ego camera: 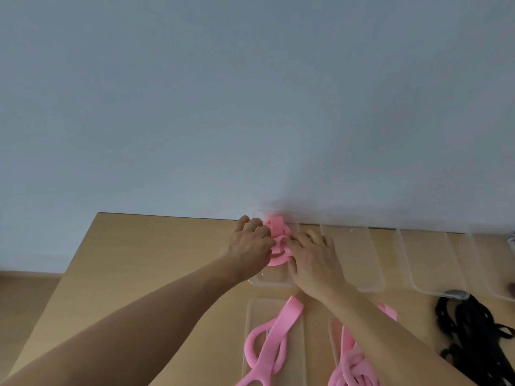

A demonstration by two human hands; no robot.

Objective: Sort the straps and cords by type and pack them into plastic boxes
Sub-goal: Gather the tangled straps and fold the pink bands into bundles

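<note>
A coiled pink strap [277, 232] lies in a clear plastic box [271, 280] at the far side of the wooden table. My left hand [250, 246] grips the coil from the left with curled fingers. My right hand [315, 260] presses on its right side, fingertips on the pink band. More pink straps [273, 341] lie across a clear lid or box near me, and another pink bundle [351, 366] sits to their right. A heap of black cords [479, 335] lies at the right.
Several empty clear plastic boxes [362, 257] stand in a row along the table's [139, 274] back edge against the pale wall. The table's left edge drops to the floor at the left.
</note>
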